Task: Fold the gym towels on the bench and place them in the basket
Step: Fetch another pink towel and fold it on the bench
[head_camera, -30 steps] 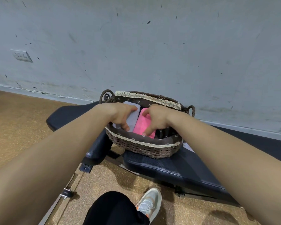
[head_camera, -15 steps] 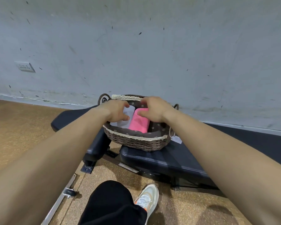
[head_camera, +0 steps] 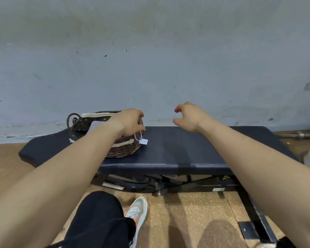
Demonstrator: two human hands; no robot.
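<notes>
The basket [head_camera: 123, 152] stands on the black padded tabletop [head_camera: 177, 149], in the left-middle part of the frame. Inside it a white towel [head_camera: 95, 124] shows behind the forearm, and only a thin strip of a pink towel [head_camera: 120, 137] is visible under the wrist.

The left hand [head_camera: 130, 122] is over the right edge of the basket, with its fingers curled downward at the rim. I cannot tell if it grips the rim or only touches it. A small white tag [head_camera: 143, 141] hangs on a loop just under this hand and lies on the tabletop beside the basket.

The right hand [head_camera: 190, 117] is in the centre of the frame, above the bare tabletop and well apart from the basket. Its fingers are loosely curled and it holds nothing. The two hands are apart from each other.
</notes>
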